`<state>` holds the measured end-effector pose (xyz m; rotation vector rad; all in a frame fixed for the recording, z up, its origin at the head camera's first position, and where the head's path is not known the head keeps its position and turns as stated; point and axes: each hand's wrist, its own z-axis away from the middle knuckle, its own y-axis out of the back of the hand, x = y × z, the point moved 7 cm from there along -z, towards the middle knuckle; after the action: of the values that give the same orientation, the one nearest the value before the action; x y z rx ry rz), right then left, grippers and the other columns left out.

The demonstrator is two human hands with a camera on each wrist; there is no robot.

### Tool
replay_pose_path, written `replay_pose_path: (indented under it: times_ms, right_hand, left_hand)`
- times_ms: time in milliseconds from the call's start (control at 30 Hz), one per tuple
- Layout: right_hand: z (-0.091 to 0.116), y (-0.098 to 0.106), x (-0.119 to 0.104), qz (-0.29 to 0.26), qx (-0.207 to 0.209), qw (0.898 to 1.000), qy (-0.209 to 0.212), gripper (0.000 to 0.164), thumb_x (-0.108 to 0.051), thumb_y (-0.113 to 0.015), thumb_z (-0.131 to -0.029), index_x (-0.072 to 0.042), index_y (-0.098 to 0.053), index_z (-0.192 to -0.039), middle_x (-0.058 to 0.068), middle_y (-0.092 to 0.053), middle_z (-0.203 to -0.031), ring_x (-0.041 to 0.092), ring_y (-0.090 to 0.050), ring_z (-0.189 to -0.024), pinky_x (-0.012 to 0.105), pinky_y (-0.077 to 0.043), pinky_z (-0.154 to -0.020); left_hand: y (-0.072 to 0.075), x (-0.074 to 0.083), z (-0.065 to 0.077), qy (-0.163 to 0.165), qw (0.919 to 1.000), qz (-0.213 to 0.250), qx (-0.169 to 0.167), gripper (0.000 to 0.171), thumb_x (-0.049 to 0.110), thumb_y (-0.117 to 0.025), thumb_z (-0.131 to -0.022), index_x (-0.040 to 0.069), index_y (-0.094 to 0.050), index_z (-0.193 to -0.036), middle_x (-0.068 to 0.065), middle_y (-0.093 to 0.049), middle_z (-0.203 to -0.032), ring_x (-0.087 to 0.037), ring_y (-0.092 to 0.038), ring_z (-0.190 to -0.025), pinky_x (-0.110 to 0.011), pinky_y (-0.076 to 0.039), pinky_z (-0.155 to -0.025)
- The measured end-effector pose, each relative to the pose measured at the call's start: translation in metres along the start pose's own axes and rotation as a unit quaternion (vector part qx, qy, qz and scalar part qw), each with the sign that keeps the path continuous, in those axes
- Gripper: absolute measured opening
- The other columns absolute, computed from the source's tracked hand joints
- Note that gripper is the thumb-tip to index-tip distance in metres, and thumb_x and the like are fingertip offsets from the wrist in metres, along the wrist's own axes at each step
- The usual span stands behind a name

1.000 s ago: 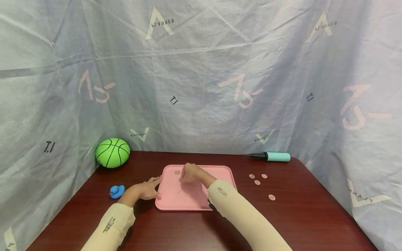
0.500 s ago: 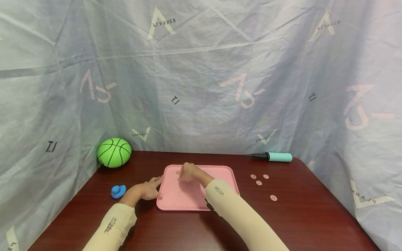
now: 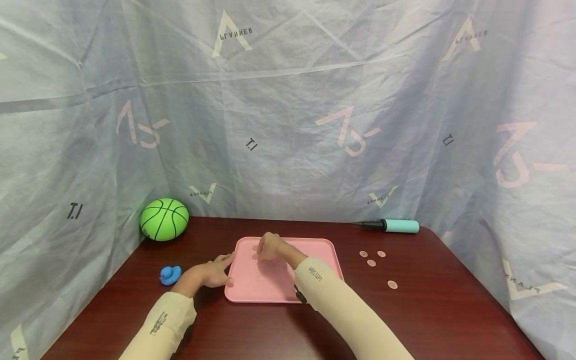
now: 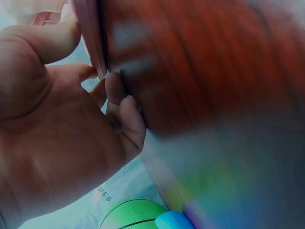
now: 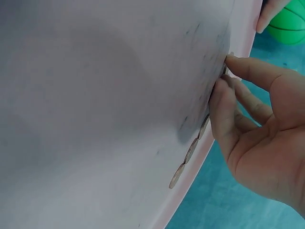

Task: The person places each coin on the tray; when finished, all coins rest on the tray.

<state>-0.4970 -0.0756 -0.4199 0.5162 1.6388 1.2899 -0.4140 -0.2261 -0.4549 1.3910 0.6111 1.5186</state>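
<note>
A pink tray (image 3: 288, 295) lies on the dark red table. At its left edge is my left hand (image 3: 211, 273), thumb over the rim and other fingers at its side. My right hand (image 3: 272, 247) reaches over the tray with fingertips close to its floor. In the right wrist view, thumb and index finger pinch the edge of a thin coin (image 5: 225, 69), mostly hidden. A row of flat coins (image 5: 190, 150) runs beside the fingers along the tray's far side. The head view shows one coin (image 3: 255, 248) near the tray's far left corner, partly covered by the hand.
Several coins (image 3: 371, 263) lie on the table right of the tray. A blue rubber duck (image 3: 170, 275) sits left of my left hand. Behind it is a green basketball (image 3: 164, 219). A turquoise hand pump (image 3: 400, 226) lies at the back right, before a grey cloth backdrop (image 3: 288, 125).
My right hand has shifted slightly left over the tray and covers more of the far left coin. A coin edge now shows by its fingertips. My left hand stays at the rim.
</note>
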Motion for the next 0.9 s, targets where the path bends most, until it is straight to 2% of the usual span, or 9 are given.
replay_pose_path:
  times_ms: [267, 433, 567, 633, 733, 800, 900]
  right_hand:
    - [0.006, 0.002, 0.004, -0.025, 0.016, 1.000, -0.006, 0.018, -0.027, -0.086, -0.078, -0.011, -0.078, -0.082, 0.000, -0.074, -0.107, 0.019, -0.063, -0.097, 0.027, -0.051, -0.081]
    - [0.011, 0.006, 0.009, -0.039, 0.025, 0.999, 0.003, 0.021, -0.030, -0.086, -0.076, -0.011, -0.078, -0.083, -0.002, -0.075, -0.095, 0.013, -0.060, -0.082, 0.024, -0.050, -0.075]
    - [0.015, 0.009, 0.015, -0.085, 0.000, 0.996, 0.025, 0.016, -0.019, -0.085, -0.077, -0.009, -0.077, -0.087, -0.001, -0.075, -0.087, 0.007, -0.060, -0.075, 0.022, -0.050, -0.070]
    - [0.019, 0.011, 0.018, -0.121, -0.019, 0.992, 0.039, 0.016, -0.011, -0.082, -0.078, -0.005, -0.076, -0.092, 0.002, -0.075, -0.087, 0.006, -0.064, -0.075, 0.021, -0.051, -0.069]
    - [0.027, 0.019, 0.026, -0.178, -0.044, 0.982, 0.054, 0.020, 0.002, -0.077, -0.079, 0.002, -0.073, -0.099, 0.010, -0.076, -0.092, 0.012, -0.071, -0.082, 0.023, -0.054, -0.072]
    - [0.035, 0.025, 0.033, -0.196, -0.049, 0.978, 0.058, 0.024, 0.005, -0.074, -0.079, 0.005, -0.071, -0.103, 0.013, -0.075, -0.096, 0.015, -0.072, -0.087, 0.026, -0.055, -0.072]
    - [0.046, 0.036, 0.044, -0.203, -0.048, 0.976, 0.059, 0.026, 0.007, -0.073, -0.081, 0.005, -0.070, -0.107, 0.015, -0.075, -0.101, 0.017, -0.071, -0.091, 0.033, -0.057, -0.068]
  left_hand:
    - [-0.002, 0.010, 0.007, 0.004, 0.9998, -0.008, -0.018, 0.085, 0.025, -0.067, -0.089, 0.003, -0.020, -0.158, -0.024, -0.024, -0.158, -0.056, -0.026, -0.138, -0.065, -0.021, -0.110]
    - [-0.002, 0.015, 0.012, -0.004, 0.9997, -0.012, -0.021, 0.086, 0.026, -0.066, -0.090, 0.001, -0.019, -0.157, -0.027, -0.023, -0.157, -0.057, -0.026, -0.137, -0.066, -0.021, -0.110]
    - [0.000, 0.013, 0.010, -0.004, 0.9998, -0.010, -0.014, 0.085, 0.025, -0.067, -0.089, 0.001, -0.021, -0.157, -0.026, -0.024, -0.157, -0.058, -0.026, -0.137, -0.067, -0.021, -0.109]
    - [-0.001, 0.009, 0.006, -0.002, 0.9999, -0.009, -0.009, 0.086, 0.025, -0.067, -0.088, 0.003, -0.021, -0.157, -0.025, -0.024, -0.158, -0.057, -0.026, -0.137, -0.068, -0.021, -0.109]
    - [-0.002, 0.003, 0.001, -0.004, 1.0000, -0.006, 0.000, 0.086, 0.024, -0.068, -0.087, 0.003, -0.022, -0.157, -0.024, -0.025, -0.158, -0.057, -0.027, -0.137, -0.068, -0.021, -0.109]
    - [-0.002, 0.002, 0.000, -0.003, 0.9999, -0.010, -0.001, 0.087, 0.025, -0.068, -0.087, 0.004, -0.022, -0.157, -0.023, -0.025, -0.158, -0.057, -0.027, -0.137, -0.067, -0.021, -0.109]
    - [0.002, 0.007, 0.006, 0.001, 0.9999, -0.015, -0.006, 0.086, 0.025, -0.068, -0.088, 0.003, -0.022, -0.157, -0.024, -0.025, -0.157, -0.057, -0.027, -0.136, -0.067, -0.021, -0.109]
